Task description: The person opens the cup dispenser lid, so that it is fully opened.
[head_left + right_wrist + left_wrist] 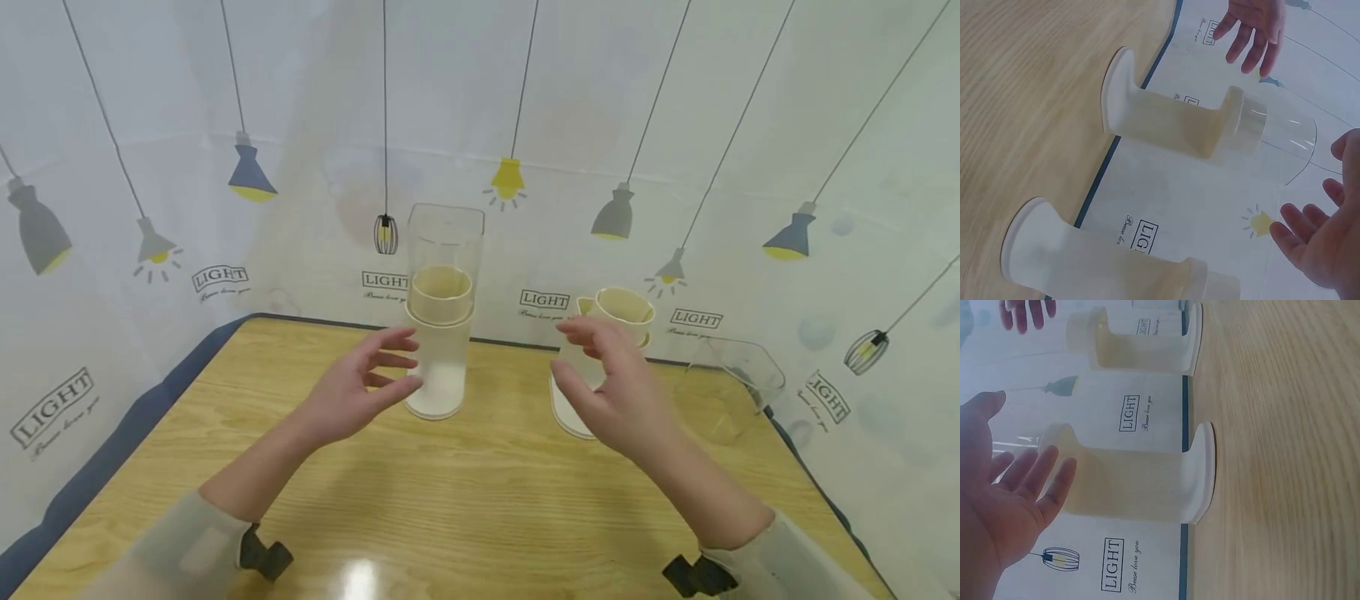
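Two cream-white stands with wide flat feet and ring-shaped tops stand upright on the table. The left stand [442, 375] carries a clear, tall container [447, 233] on its top. On the right stand [626, 306] no clear container sits; the hand hides part of its body. My left hand [360, 387] hovers beside the left stand, fingers spread and holding nothing. Nearer to me than the right stand, my right hand [618, 387] is raised with its fingers loosely extended and nothing in them. In the right wrist view the left hand [1254, 28] appears apart from its stand.
A loose clear container [731, 392] rests at the table's back right corner. The wood-grain table [465, 500] has a dark blue edge. Behind it hangs a white curtain [315, 125] printed with lamps and lettering.
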{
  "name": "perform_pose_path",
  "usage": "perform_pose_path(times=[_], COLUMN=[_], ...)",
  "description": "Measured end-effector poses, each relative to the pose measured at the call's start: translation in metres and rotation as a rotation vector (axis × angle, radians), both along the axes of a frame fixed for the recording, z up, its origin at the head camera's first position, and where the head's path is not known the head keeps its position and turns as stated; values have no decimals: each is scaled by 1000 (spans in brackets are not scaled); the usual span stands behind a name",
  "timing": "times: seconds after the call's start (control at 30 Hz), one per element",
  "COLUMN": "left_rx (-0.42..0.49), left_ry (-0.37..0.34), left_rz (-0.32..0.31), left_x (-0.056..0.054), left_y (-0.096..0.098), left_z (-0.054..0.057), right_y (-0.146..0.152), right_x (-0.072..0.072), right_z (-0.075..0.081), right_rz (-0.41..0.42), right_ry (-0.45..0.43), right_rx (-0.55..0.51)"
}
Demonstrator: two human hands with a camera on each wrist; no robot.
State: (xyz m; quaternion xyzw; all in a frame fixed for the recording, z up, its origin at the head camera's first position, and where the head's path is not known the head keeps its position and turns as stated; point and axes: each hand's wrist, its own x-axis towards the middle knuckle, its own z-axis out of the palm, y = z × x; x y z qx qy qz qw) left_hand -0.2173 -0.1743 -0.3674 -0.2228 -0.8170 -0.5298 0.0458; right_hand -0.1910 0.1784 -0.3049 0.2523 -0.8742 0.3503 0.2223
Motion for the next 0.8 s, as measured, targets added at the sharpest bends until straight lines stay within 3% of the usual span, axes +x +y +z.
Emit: perform_pose_path(times=[0.17, 0.53, 0.67, 0.8], left_rx=[47, 50, 45, 46], left_ry=[-54, -62, -88, -123], left_rz=[36, 68, 74, 56], left_x=[-15, -53, -67, -84], left_y=[-9, -19, -18, -14], left_z=[0, 0, 5, 11], right_y=[-17, -59, -74, -85], right_x=[-14, -48, -62, -75], right_z=[13, 45, 52, 57], right_rz=[23, 64, 68, 62], right_ry=[8, -60, -57, -31], right_rx=[-22, -100, -80, 4])
